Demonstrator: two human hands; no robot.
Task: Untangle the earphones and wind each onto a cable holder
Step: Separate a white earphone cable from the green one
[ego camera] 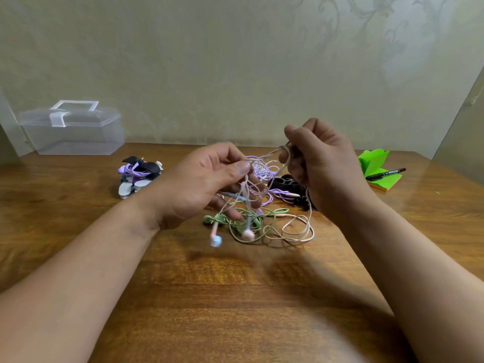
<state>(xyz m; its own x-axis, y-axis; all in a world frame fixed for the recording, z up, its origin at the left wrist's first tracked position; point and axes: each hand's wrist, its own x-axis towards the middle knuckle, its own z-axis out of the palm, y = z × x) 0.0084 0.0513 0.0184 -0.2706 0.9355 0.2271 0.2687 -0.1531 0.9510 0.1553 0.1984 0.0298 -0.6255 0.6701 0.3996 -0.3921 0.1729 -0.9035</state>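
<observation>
1. Holding a pink cord [264,155] stretched above the tangle [243,214] of earphones, the person is in the middle of the untangling step. The left hand [209,184] pinches the cord between thumb and forefinger, a narrow grip. The right hand [322,163], up and to the right of the tangle, curls its fingers round the same cord, a closed grip.
2. Strands hang from the left hand's pinch down towards the tangle. A blue earbud [215,241] and a pink earbud [248,234] dangle at its near left edge. I cannot tell whether they touch the table [235,297].
3. Done so far, as I judge it: one purple set [136,171] looks wound on a dark holder, well to the left of the tangle. Pale spare holders [128,189] lie just in front of it.
4. Left to do: green cord makes up the middle of the tangle, and pink loops [301,233] spread from its right side. More purple cord [263,170] lies just behind it, with something black [290,186] behind it to the right. None of these is on a holder yet.
5. Far behind and to the left of the tangle stands a clear plastic box [73,132] with its lid on. Well to the right of the tangle lie a green notepad [377,163] and a black marker [385,174].
6. The task looks early: roughly one set is wound and several are not yet separated. The pink set has to come free before it can be wound.
</observation>
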